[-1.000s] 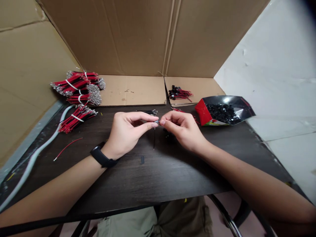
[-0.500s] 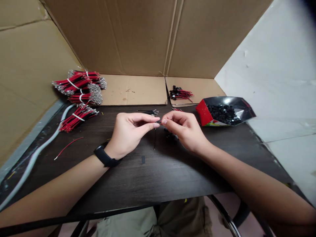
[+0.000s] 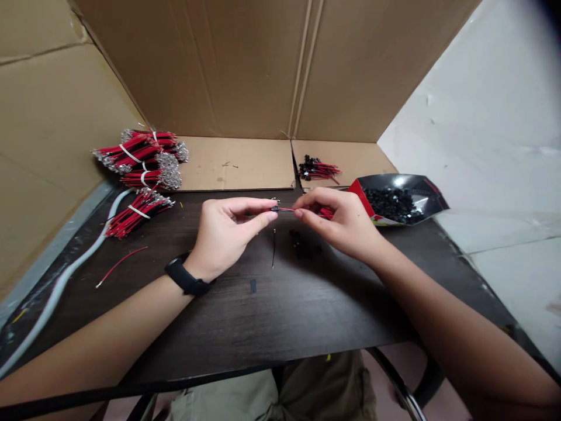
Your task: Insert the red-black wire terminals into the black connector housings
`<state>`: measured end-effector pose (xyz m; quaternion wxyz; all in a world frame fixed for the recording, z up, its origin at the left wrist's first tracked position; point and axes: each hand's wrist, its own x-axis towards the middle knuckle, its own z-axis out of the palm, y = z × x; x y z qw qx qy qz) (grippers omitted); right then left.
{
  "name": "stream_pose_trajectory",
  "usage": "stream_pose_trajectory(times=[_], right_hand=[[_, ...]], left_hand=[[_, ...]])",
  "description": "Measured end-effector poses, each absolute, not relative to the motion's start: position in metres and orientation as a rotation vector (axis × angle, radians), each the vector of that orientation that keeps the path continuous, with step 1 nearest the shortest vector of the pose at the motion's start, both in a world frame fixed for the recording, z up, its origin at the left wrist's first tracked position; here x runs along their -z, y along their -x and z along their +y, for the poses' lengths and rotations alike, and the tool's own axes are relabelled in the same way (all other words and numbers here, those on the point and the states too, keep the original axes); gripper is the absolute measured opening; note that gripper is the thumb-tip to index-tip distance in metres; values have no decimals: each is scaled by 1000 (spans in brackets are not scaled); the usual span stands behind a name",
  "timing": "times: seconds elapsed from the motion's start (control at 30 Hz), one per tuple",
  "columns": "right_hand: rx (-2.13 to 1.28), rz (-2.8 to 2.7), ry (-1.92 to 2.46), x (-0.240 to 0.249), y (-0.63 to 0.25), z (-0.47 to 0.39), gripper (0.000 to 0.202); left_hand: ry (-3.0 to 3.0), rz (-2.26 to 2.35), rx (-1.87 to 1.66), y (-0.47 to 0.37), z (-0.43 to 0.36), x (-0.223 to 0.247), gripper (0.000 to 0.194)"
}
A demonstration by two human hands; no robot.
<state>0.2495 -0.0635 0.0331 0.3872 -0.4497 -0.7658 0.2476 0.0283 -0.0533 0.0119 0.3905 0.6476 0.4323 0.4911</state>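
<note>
Between thumb and fingers, my left hand (image 3: 232,231) pinches a small black connector housing (image 3: 274,209). Red and black wires (image 3: 287,209) run from it to the right, and my right hand (image 3: 339,219) pinches them a short way along. Below the connector a single black wire (image 3: 274,248) lies on the dark table. Several loose black housings (image 3: 302,242) lie under my right hand, in its shadow. Red wires (image 3: 325,213) show partly behind that hand.
Tied bundles of red and black wires (image 3: 140,158) are piled at the back left. One red wire (image 3: 120,266) lies at the left near a pale cable (image 3: 61,280). Wires with housings (image 3: 319,168) rest on cardboard at the back. A box (image 3: 366,196) of black housings stands right.
My right hand has moved right along the wires, so a stretch of red and black wire now shows between the hands. My left hand stays nearly in place.
</note>
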Motion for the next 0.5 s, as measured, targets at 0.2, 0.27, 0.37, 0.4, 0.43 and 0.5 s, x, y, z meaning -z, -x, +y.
stream_pose_trajectory(times=[0.2,0.27,0.37,0.4,0.43,0.5], right_hand=[[-241,-1949,1230,-51,-282,-29,12],[-112,-1871,1380,-54,-300,-2,13],[-49,-1866,1615,-55,-320,37,18],[-81,-1893,1693,-55,-322,47,18],[-103,-1929,1761,-55,-323,53,17],[-103,-2003,1882,-57,-319,59,18]], left_hand=[[-1664,1099,-1222,-21,-45,-14,26],[-1759,1171,-1234,-14,-38,-16,17],[-1945,1270,-1121,-5,-30,-17,14],[-2009,1288,-1070,-3,-29,-17,13],[-2075,1287,-1018,-3,-29,-16,13],[-2206,1237,-914,-4,-33,-13,13]])
